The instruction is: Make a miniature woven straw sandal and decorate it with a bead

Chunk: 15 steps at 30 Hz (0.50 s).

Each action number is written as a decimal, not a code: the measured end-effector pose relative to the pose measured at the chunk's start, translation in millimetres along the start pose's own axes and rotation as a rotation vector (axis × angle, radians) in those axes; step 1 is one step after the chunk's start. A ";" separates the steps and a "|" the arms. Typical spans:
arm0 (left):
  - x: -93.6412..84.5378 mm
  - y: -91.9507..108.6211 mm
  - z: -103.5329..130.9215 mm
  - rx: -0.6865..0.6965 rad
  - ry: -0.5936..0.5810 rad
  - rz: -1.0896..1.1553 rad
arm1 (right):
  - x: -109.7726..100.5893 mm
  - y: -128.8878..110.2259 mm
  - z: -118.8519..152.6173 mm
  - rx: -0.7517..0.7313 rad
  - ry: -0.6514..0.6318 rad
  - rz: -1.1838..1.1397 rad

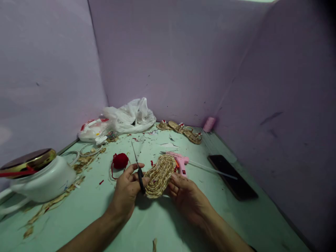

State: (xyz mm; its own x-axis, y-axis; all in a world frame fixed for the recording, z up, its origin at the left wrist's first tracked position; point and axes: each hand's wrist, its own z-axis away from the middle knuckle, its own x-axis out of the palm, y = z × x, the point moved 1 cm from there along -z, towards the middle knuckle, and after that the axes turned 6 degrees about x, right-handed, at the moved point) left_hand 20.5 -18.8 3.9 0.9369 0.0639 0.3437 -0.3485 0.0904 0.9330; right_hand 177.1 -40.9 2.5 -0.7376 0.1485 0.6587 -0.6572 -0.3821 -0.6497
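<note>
Between my two hands is an oval piece of coiled straw braid (162,175), shaped like a small slipper sole and tilted up toward me. My left hand (129,189) is closed around scissors (141,178) with a black handle, their thin blade pointing up and away. Its fingertips also meet the left edge of the braided sole. Pinching the right edge of the sole is my right hand (187,196), its fingers partly hidden behind. Just behind the sole lies a pink glue gun (182,162) with a clear glue stick (212,169) in its back end.
A red yarn ball (120,161) sits left of the hands. Farther left stands a white pot (44,182). Small straw slippers (193,134), a white plastic bag (131,117) and a pink thread spool (209,124) line the back. A phone (232,178) lies right.
</note>
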 end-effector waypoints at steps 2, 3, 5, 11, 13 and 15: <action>2.3 -3.8 2.1 -0.006 -0.014 0.007 | 1.6 2.6 2.0 -0.003 -0.024 0.001; 3.2 -5.3 3.2 -0.012 -0.022 0.002 | 2.3 3.6 3.0 -0.006 -0.024 0.000; 4.7 -7.6 5.2 -0.018 -0.034 -0.025 | 3.9 5.2 4.2 -0.015 -0.021 0.000; 12.0 -11.2 9.8 -0.030 -0.157 -0.110 | 7.5 9.2 1.5 -0.033 -0.093 0.019; 12.9 -9.1 10.0 -0.020 -0.253 -0.169 | 7.2 8.5 0.5 -0.032 -0.079 0.021; 10.2 -2.8 9.1 0.048 -0.357 -0.288 | 5.8 5.3 0.2 -0.042 -0.032 0.023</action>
State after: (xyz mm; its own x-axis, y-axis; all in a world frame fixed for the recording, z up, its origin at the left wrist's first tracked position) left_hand 31.2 -27.4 5.7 0.9496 -0.3038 0.0772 -0.0787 0.0074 0.9969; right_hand 169.4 -42.3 3.0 -0.7477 0.1106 0.6548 -0.6465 -0.3461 -0.6798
